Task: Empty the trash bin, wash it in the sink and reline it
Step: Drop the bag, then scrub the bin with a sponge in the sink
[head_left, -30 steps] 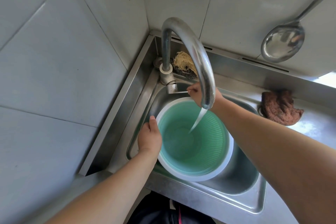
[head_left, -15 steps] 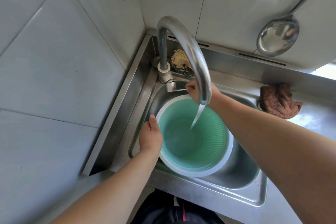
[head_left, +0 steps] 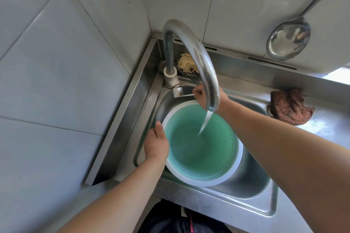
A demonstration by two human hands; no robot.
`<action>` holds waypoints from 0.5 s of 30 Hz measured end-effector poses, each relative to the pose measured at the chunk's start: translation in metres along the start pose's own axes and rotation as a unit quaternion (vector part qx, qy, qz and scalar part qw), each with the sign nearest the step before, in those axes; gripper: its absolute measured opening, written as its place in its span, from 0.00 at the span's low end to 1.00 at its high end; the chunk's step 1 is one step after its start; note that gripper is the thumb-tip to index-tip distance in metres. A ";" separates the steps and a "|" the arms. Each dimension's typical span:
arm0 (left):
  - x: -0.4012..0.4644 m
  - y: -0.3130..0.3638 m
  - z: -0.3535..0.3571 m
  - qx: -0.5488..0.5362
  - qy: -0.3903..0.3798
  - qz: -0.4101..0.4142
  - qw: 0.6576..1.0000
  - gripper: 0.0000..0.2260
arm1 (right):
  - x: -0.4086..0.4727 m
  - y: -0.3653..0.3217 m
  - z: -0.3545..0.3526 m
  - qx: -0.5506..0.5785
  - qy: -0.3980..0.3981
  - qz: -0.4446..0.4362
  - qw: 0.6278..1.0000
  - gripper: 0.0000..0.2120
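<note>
My left hand grips the white rim of the round, ribbed green plastic bin, upright in the steel sink, mouth up. My right hand pinches the tap lever.

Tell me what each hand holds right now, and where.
Left hand grips the bin by its white rim's left side. Right hand is on the tap lever; its grip is partly hidden.

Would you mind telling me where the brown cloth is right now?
In the head view, the brown cloth lies crumpled on the steel counter to the right of the sink, below the hanging ladle.
</note>
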State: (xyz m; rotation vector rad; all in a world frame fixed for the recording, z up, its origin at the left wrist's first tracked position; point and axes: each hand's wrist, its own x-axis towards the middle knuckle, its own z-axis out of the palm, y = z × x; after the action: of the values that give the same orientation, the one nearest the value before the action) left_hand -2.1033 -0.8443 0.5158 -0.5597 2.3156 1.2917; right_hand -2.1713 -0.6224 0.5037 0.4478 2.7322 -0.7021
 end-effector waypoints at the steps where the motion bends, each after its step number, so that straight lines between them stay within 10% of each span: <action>1: 0.000 0.000 0.000 -0.001 0.001 0.000 1.000 0.22 | -0.001 -0.001 -0.001 -0.003 0.004 -0.002 1.000 0.06; 15: 0.001 0.000 -0.001 0.000 0.003 -0.003 1.000 0.21 | -0.001 0.001 -0.009 0.071 0.003 0.034 0.997 0.05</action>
State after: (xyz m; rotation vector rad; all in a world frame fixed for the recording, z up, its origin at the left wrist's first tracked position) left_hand -2.1040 -0.8448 0.5158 -0.5707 2.3160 1.2900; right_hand -2.1719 -0.6172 0.5113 0.5731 2.6686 -0.8800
